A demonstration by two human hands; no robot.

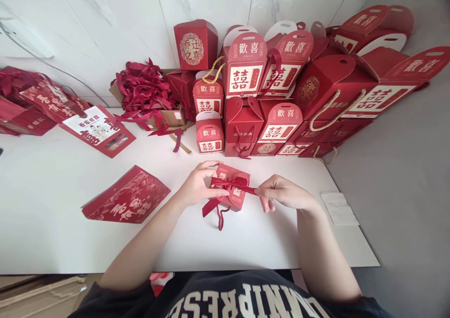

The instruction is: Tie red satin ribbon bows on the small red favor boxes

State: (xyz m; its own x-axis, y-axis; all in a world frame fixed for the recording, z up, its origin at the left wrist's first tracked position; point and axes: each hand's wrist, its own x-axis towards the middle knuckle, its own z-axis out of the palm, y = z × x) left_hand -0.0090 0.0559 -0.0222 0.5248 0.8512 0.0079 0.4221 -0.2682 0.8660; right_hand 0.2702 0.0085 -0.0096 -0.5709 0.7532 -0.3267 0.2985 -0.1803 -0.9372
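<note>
A small red gift box (242, 176) with gold-white lettering stands on the white table in front of me. Across its top lies a dark red ribbon (230, 182) tied in a bow. My left hand (202, 182) is closed on the box's left side, its thumb over the ribbon near the bow. One ribbon tail (212, 207) hangs below that thumb. My right hand (277, 191) pinches the ribbon's right-hand part between thumb and finger, just off the box. A twisted red cord handle (221, 218) droops from the box's near side onto the table.
Stacked red gift boxes (246, 70) fill the back right, against the wall. A cardboard box (163, 119) heaped with red ribbons (147, 91) stands behind to the left. A flat red bag (135, 196) lies at left; a white tissue (339, 208) is near the right edge.
</note>
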